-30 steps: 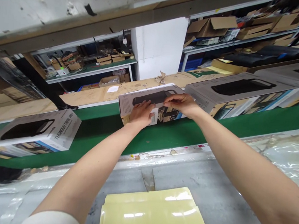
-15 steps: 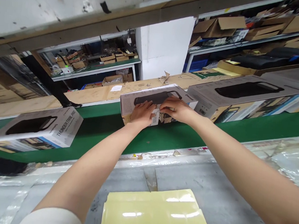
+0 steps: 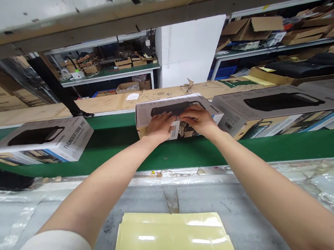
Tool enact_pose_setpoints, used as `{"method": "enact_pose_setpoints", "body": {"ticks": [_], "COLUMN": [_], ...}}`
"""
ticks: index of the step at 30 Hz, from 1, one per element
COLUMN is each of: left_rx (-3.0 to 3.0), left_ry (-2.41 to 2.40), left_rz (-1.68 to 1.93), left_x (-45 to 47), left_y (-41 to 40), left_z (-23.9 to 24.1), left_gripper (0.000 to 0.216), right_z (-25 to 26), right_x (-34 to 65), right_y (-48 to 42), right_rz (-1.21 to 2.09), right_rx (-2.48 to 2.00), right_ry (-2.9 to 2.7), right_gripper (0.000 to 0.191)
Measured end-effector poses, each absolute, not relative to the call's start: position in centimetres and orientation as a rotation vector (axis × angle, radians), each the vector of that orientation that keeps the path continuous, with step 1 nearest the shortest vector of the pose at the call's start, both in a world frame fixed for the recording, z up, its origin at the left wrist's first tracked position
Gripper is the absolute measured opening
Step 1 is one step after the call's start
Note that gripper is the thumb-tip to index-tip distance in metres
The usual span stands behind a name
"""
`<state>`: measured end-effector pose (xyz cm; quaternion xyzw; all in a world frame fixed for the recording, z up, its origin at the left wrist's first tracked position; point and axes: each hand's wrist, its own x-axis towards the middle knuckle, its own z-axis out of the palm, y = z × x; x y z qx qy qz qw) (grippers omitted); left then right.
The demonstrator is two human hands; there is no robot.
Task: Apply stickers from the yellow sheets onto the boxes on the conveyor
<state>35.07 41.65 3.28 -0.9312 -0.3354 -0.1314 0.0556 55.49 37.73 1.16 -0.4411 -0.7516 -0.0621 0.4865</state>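
A printed speaker box (image 3: 143, 114) lies on the green conveyor belt (image 3: 165, 155) in front of me, its top picturing a dark speaker. My left hand (image 3: 160, 126) rests over the box's near top edge, fingers laid out on the top and a pale label patch beside the thumb. Close to its right, my right hand (image 3: 199, 119) has thumb and fingers pinched together at the same edge. Whatever sits between those fingertips is hidden. Both hands touch the box and cover part of its front face.
Similar boxes stand on the belt, a THUNDER TRAIL PRO box (image 3: 40, 141) to the left and a larger-looking box (image 3: 282, 108) close on the right. Glossy yellow sheets (image 3: 173, 239) lie on the near bench. An overhead beam (image 3: 110, 33) crosses above; a black post (image 3: 58, 83) rises at left.
The view has shifted slightly. Both hands stay at the box's near top edge, with the right hand's fingers moved only a little.
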Motion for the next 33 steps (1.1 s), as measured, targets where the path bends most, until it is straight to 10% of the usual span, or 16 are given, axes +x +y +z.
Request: {"method": "enact_pose_setpoints", "body": {"ticks": [19, 24, 33], "left_rx": [-2.875, -2.857, -2.768], "left_ry": [-1.105, -1.057, -0.880], "left_rz": [-0.583, -0.534, -0.394], "left_x": [33.8, 33.1, 32.0], "left_y": [42.6, 42.6, 42.6], "left_z": [2.6, 2.8, 2.5], "left_gripper": [0.065, 0.066, 0.048], "right_z": [2.3, 4.9, 3.7], "right_x": [53.1, 54.0, 53.8], "right_y": [38.7, 40.9, 41.5], "right_rz": [0.062, 0.409, 0.064], "right_rx": [-1.678, -1.753, -1.870], "right_ry": [-1.673, -1.657, -1.560], "right_gripper": [0.065, 0.041, 0.014]}}
